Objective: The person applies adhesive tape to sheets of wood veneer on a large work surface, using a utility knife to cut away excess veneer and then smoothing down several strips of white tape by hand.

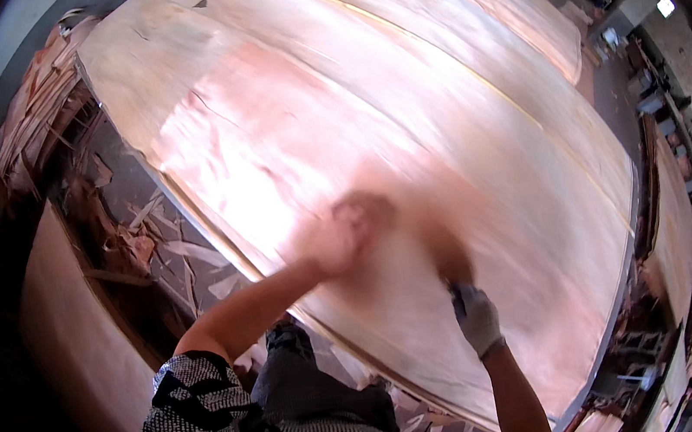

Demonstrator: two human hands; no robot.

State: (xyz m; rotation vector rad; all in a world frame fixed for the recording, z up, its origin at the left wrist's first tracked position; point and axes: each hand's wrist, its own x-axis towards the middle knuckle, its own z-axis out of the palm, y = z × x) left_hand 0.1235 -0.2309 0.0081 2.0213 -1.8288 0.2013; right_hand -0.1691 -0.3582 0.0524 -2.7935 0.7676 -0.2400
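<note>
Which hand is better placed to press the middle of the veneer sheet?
Probably the left hand: it lies further in over the veneer sheet. The gloved right hand is nearer the sheet's near edge. Both are blurred.

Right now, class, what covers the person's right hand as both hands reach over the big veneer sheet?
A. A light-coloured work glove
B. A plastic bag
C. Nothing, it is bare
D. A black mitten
A: the right hand wears a light-coloured work glove, while the left hand, blurred with motion, looks bare; both are over the large veneer sheet.
</note>
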